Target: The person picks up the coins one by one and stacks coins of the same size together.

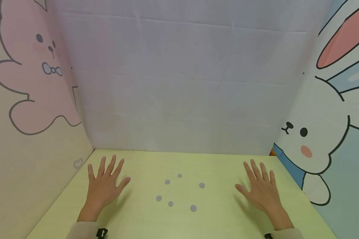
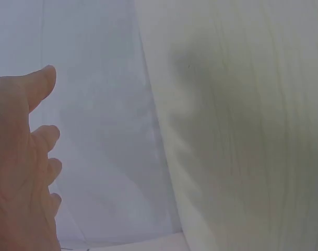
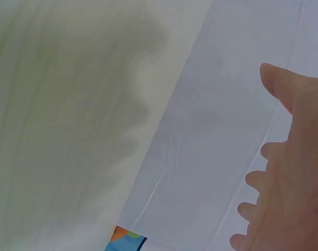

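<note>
My left hand (image 1: 103,189) is held over the left part of the pale yellow table (image 1: 143,222), fingers spread, holding nothing. On the other side my right hand (image 1: 261,192) hovers in the same way, its thumb pointing toward the middle. Both cast soft shadows on the tabletop. Several small grey round dots lie between the hands, among them one near the front (image 1: 193,208) and one farther back (image 1: 179,175). The left wrist view shows the left thumb and fingertips (image 2: 53,138) apart from the surface, and the right wrist view shows the right hand (image 3: 289,183) likewise with nothing in it.
A white cloth sheet (image 1: 182,83) stands behind the table as a back wall. The left wall carries a pink cartoon animal (image 1: 33,83), the right wall a white cartoon rabbit (image 1: 320,139). Dark bands (image 1: 102,233) show at the cuffs.
</note>
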`<state>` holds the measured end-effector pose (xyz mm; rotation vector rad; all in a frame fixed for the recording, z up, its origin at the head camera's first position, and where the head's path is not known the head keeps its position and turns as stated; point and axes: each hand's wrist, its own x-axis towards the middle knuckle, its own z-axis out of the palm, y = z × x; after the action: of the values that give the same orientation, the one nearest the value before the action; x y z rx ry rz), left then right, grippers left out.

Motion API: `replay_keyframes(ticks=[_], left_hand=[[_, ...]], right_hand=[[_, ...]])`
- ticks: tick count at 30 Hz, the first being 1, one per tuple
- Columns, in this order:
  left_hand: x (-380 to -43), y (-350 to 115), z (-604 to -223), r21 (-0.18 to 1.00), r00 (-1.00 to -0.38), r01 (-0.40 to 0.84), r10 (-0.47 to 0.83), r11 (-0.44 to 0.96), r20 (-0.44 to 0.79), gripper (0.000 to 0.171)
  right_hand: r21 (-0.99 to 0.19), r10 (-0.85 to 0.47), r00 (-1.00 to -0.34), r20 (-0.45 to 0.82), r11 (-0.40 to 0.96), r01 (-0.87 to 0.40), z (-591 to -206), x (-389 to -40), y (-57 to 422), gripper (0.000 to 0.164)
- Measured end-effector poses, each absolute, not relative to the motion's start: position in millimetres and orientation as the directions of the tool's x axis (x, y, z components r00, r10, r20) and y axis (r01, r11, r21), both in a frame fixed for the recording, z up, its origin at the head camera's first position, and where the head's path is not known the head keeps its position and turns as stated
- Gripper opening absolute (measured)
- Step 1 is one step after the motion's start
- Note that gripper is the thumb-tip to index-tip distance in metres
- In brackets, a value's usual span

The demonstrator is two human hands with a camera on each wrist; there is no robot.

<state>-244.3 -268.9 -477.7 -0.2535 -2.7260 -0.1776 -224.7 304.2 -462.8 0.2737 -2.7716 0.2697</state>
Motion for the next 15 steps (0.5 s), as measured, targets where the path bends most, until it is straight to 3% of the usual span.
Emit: replay_keyframes(ticks=[15], left_hand=[[-236.0,-256.4,-477.7,0.152,-0.934,0.222,0.165,0.963,0.318,0.083]], right_hand=[[-0.200,-0.205,-0.914,0.351,0.937,-0.287,-447.4,-226.1,277.9,0.092]])
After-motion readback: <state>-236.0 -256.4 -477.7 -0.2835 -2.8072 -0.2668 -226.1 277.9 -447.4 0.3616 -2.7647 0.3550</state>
